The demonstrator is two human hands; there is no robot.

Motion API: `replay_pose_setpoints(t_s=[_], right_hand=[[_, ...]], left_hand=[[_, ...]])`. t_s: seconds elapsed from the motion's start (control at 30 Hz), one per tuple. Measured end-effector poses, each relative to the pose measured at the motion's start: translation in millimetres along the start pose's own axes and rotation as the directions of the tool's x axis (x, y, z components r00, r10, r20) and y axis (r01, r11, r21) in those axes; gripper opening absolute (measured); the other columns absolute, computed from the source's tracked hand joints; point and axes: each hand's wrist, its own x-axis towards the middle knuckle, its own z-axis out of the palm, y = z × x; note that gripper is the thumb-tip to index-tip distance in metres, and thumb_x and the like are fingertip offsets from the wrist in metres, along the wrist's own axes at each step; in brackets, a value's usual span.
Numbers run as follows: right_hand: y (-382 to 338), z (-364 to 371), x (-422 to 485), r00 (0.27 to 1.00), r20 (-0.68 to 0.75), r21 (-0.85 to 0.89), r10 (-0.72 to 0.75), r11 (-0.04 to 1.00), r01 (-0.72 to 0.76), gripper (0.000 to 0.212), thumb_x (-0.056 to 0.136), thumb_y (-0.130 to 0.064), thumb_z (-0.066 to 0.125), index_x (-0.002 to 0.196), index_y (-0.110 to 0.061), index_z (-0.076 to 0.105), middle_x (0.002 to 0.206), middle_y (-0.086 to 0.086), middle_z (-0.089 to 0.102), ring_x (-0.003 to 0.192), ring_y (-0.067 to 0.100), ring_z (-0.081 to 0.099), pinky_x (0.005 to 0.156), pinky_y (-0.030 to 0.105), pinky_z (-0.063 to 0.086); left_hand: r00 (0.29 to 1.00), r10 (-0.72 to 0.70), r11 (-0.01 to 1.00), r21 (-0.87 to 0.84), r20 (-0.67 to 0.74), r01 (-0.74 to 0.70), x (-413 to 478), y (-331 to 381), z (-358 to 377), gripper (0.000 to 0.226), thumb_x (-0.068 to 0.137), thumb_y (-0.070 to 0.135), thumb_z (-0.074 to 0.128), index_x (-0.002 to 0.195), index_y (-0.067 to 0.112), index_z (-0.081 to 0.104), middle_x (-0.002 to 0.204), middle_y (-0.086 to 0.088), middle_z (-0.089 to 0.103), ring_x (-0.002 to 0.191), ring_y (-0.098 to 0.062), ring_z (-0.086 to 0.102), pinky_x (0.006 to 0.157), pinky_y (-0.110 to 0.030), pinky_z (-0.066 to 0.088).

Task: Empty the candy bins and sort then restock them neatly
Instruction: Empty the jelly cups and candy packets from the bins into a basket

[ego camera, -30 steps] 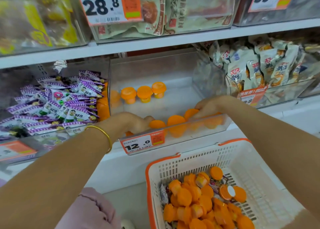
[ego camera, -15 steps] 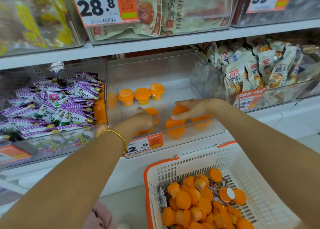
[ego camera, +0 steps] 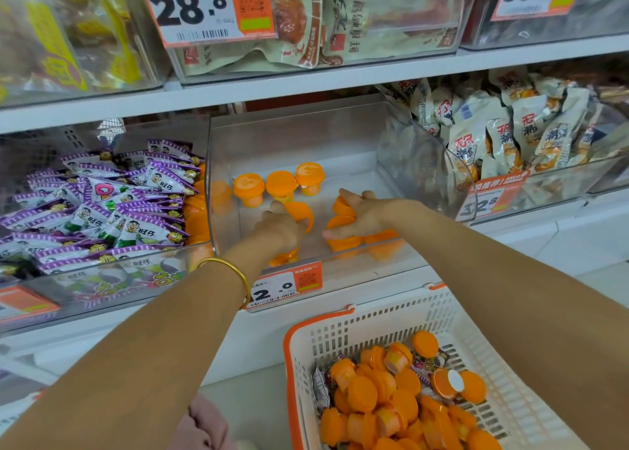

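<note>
Fingers (ego camera: 348, 195) of right hand (ego camera: 369, 216) curl over several orange jelly cups (ego camera: 342, 242); left hand (ego camera: 277, 228) grips one cup (ego camera: 301, 213). Both hands inside clear bin (ego camera: 306, 136). White basket (ego camera: 374, 317) below holds more cups. Three upright cups (ego camera: 280, 184) at bin rear.

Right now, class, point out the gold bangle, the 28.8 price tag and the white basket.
gold bangle (ego camera: 228, 263), head view, band's top.
28.8 price tag (ego camera: 190, 7), head view, printed digits.
white basket (ego camera: 384, 317), head view, back wall.

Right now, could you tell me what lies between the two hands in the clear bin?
In the head view, only a narrow strip of bare bin floor: the left hand holds an orange cup, the right hand several cups.
</note>
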Motion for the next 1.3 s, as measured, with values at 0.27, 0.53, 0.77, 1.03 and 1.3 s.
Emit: replay_pose_setpoints(t_s=[0.27, 0.53, 0.77, 1.03, 1.3], right_hand=[[4, 7, 0, 0.999, -0.027, -0.098, 0.016, 0.995, -0.019, 0.111, 0.072, -0.079, 0.052, 0.148, -0.035, -0.016, 0.158, 0.012, -0.008, 0.137, 0.040, 0.031, 0.106, 0.051, 0.036], [19, 0, 13, 0.985, -0.072, 0.008, -0.157, 0.987, 0.157, 0.097, 0.082, -0.055, 0.062, 0.151, -0.035, -0.003, 0.155, 0.006, 0.010, 0.137, 0.031, 0.031, 0.100, 0.041, 0.042], [29, 0, 15, 0.953, -0.080, 0.164, -0.293, 0.939, 0.303, 0.080, 0.082, -0.029, 0.072, 0.147, -0.036, 0.026, 0.152, 0.007, 0.017, 0.143, 0.025, 0.015, 0.114, 0.035, 0.024], [23, 9, 17, 0.950, -0.104, 0.019, -0.294, 0.954, 0.298, 0.078, 0.077, -0.050, 0.071, 0.142, -0.043, 0.030, 0.138, 0.009, 0.028, 0.130, 0.033, 0.030, 0.112, 0.043, 0.028], [32, 6, 10, 0.968, -0.040, -0.037, -0.248, 0.968, 0.247, 0.072, 0.082, -0.052, 0.064, 0.140, -0.035, 0.025, 0.131, 0.011, 0.037, 0.118, 0.033, 0.041, 0.103, 0.047, 0.037]], left_hand=[[0.988, 0.154, 0.970, 0.185, 0.035, -0.157, -4, -5, -5, 0.083, 0.092, 0.048, 0.053, 0.149, 0.016, 0.003, 0.150, -0.017, 0.019, 0.124, -0.041, 0.041, 0.095, -0.046, 0.041], [0.950, 0.298, 0.943, 0.124, 0.095, -0.308, 1, -9, -5, 0.075, 0.088, 0.039, 0.062, 0.142, 0.013, 0.018, 0.151, -0.012, 0.024, 0.127, -0.035, 0.042, 0.100, -0.049, 0.040], [0.929, 0.348, 0.886, 0.278, 0.128, -0.370, 1, -7, -5, 0.074, 0.093, 0.046, 0.052, 0.150, 0.026, 0.011, 0.153, -0.011, 0.015, 0.130, -0.035, 0.039, 0.101, -0.048, 0.040], [0.973, 0.229, 0.946, 0.232, 0.012, -0.226, 1, -3, -3, 0.067, 0.094, 0.045, 0.050, 0.145, 0.017, 0.016, 0.148, -0.013, 0.023, 0.120, -0.037, 0.047, 0.092, -0.046, 0.044], [0.979, 0.203, 0.946, 0.253, 0.018, -0.201, 2, 1, -5, 0.065, 0.096, 0.040, 0.048, 0.144, 0.012, 0.013, 0.151, -0.015, 0.017, 0.115, -0.037, 0.050, 0.086, -0.043, 0.045]])
